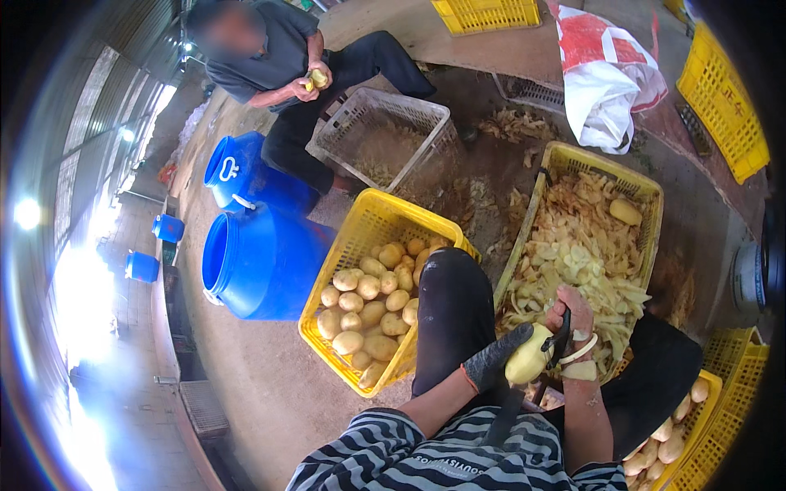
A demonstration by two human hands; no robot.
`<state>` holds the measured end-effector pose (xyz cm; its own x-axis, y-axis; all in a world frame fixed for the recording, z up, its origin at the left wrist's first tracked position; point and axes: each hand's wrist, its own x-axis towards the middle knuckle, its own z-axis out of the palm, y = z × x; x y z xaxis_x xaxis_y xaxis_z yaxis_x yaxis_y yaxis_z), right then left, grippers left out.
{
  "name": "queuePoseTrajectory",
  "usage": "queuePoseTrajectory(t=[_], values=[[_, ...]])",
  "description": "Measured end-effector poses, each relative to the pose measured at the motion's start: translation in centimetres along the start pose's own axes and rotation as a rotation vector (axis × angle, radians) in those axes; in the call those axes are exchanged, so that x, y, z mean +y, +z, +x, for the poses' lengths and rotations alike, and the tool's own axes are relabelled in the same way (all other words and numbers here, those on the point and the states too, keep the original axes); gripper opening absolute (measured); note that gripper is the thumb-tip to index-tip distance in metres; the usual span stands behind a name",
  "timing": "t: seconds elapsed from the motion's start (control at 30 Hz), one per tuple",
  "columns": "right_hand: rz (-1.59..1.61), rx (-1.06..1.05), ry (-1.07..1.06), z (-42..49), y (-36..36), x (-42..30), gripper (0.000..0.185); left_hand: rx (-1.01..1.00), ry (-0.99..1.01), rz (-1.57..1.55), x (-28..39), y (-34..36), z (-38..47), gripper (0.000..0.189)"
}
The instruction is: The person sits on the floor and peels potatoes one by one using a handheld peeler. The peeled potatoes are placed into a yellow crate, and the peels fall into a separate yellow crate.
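Note:
My left hand point(496, 356), in a dark grey knit glove, grips a mostly peeled potato point(529, 357). My bare right hand point(576, 313) holds a black-handled peeler point(558, 345) against the potato's right side. A pale band and bits of peel cling to the right wrist. Just beyond both hands stands a yellow crate point(521, 239) heaped with peelings point(571, 264), pale near me and browner farther off. One potato point(626, 212) lies on the peelings at the far right. Left of my knee, a yellow crate point(368, 212) holds many unpeeled potatoes point(371, 313).
Opposite me a seated person point(270, 67) holds a potato above a grey crate point(399, 101). Large blue barrels point(270, 264) stand at left. A white and red woven sack point(602, 92) lies at the upper right. Another potato crate point(706, 417) sits by my right leg.

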<state>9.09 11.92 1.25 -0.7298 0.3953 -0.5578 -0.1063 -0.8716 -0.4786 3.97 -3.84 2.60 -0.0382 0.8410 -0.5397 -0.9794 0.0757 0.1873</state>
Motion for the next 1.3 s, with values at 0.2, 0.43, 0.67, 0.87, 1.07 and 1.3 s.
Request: queuePoseTrajectory(t=[0.2, 0.43, 0.67, 0.87, 1.07, 1.3], values=[[0.080, 0.015, 0.058, 0.5, -0.3, -0.1, 0.010, -0.049, 0.057, 0.036, -0.1, 0.9, -0.9, 0.047], [-0.258, 0.202, -0.479, 0.9, -1.7, -1.7, 0.013, 0.040, 0.075, -0.109, 0.2, -0.4, 0.0, 0.045], [-0.394, 0.322, -0.436, -3.5, 3.0, -2.1, 0.016, 0.173, 0.262, -0.053, 2.5, 0.9, 1.4, 0.061], [-0.269, 0.309, -0.424, -4.3, 5.0, 0.6, 0.016, 0.043, 0.172, -0.234, 2.3, 1.8, 1.8, 0.053], [-0.405, 0.329, -0.371, -4.0, 5.3, 0.1, 0.014, -0.086, 0.213, -0.122, 2.2, 1.8, 1.5, 0.049], [-0.446, 0.273, -0.276, -1.0, 3.6, -0.5, 0.020, 0.096, 0.213, 0.002, 2.3, 0.2, 2.2, 0.055]])
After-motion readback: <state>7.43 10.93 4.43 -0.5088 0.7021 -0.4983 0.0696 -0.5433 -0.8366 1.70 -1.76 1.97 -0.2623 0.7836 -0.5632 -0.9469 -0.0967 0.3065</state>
